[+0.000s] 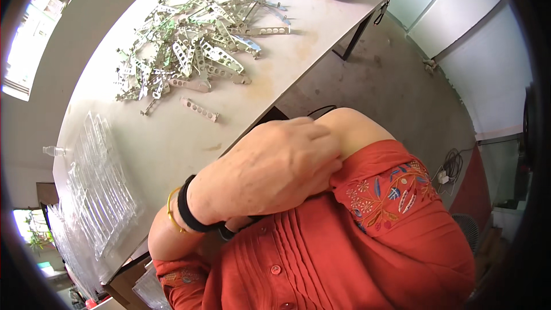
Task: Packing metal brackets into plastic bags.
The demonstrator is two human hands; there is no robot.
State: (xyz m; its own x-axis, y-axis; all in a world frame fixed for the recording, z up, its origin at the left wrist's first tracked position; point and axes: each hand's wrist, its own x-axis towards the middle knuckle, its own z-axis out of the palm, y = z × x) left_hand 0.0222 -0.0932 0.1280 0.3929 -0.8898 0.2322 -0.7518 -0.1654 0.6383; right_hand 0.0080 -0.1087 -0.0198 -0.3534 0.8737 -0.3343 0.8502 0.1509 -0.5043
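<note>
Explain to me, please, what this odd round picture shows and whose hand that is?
It comes from a wide fisheye camera worn on a person's head, looking down, so straight edges bend. The hand in the middle is the person's own left, with a black band and gold bangle at the wrist; it rests on the right upper arm beside the red sleeve and holds nothing. The right hand is out of view. On the table lie a pile of metal brackets and clear plastic trays.

A pale worktable (pixel 172 138) stands on grey concrete floor (pixel 396 80) beside white walls (pixel 488 63).
</note>
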